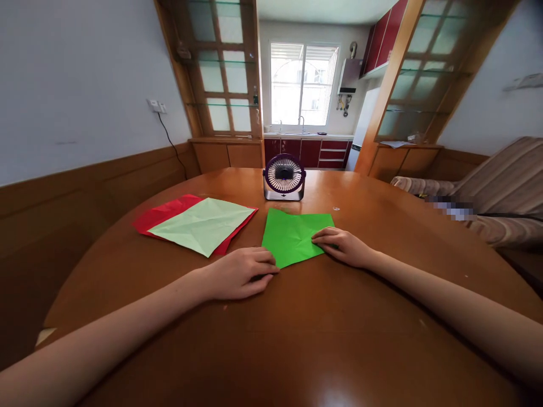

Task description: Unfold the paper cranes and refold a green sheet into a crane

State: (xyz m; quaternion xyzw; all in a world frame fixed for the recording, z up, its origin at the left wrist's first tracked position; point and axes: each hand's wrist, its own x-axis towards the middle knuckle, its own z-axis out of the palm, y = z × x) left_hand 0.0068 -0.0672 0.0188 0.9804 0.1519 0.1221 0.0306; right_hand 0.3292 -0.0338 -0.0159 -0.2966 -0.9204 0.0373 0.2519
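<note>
paper: green sheet [294, 236], square, creased, one corner toward the person
pose: flat on the table
place: between the hands; left hand [241, 273] at its near-left edge, right hand [344, 245] on its right corner

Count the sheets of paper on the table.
3: a bright green sheet under both hands, a pale green sheet at left, lying on a red sheet. More may hide beneath.
</note>
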